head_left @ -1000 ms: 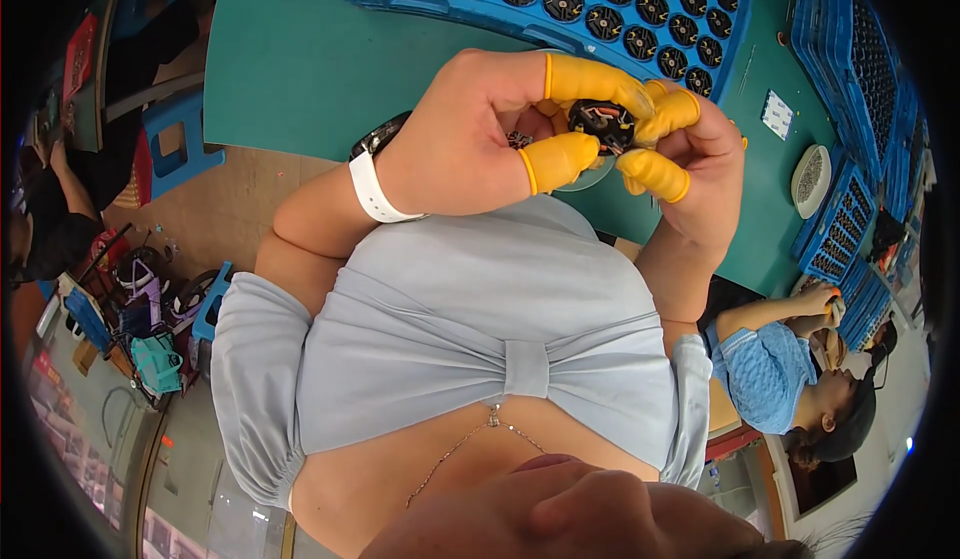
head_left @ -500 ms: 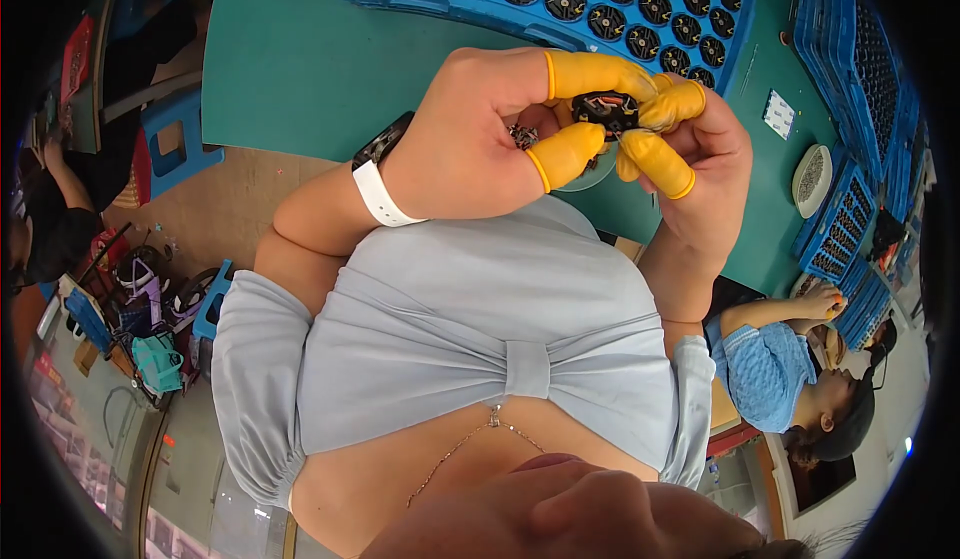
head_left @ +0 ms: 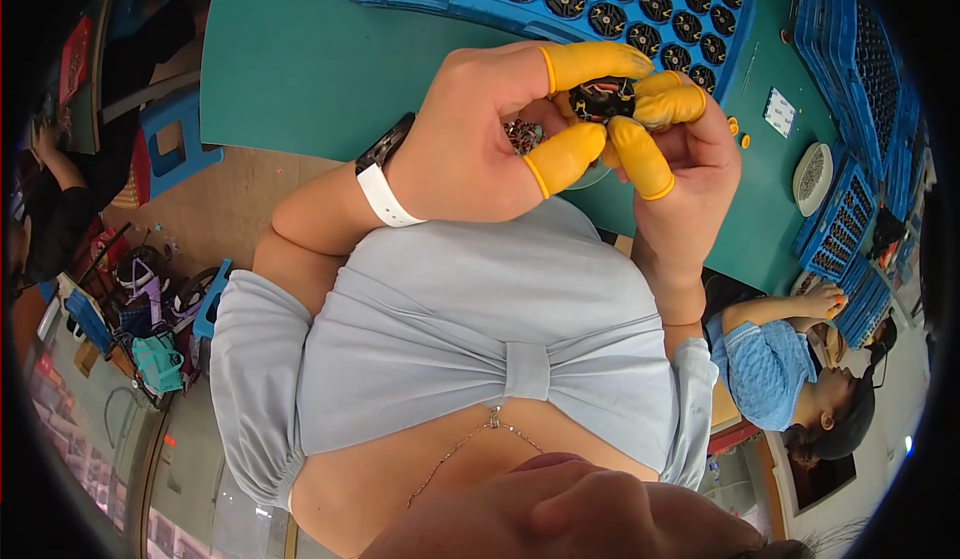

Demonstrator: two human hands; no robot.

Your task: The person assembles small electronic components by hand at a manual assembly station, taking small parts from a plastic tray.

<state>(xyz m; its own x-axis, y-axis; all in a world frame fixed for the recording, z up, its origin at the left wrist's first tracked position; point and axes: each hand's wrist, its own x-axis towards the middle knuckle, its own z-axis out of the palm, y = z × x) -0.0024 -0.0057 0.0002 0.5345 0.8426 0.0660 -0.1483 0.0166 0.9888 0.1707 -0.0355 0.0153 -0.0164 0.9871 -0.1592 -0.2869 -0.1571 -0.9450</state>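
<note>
My left hand wears yellow finger cots and pinches a small black round part between thumb and fingers. Thin reddish and yellow bits, perhaps wires, show on this part; their detail is too small to tell. From the other side my right hand, also in yellow finger cots, presses thumb and fingertips together at the part's right edge. Below the hands sits a clear dish, mostly hidden, and a heap of small reddish and silvery pieces shows behind my left hand.
A blue tray of black round parts lies ahead on the green table. Rightward are a white packet, small yellow pieces, an oval dish of tiny parts and stacked blue trays. A co-worker sits at right.
Both hands have shifted slightly left, and the black part has tilted between my fingers. My right thumb has moved up and left. Small yellow pieces on the table have come into sight beside my right hand.
</note>
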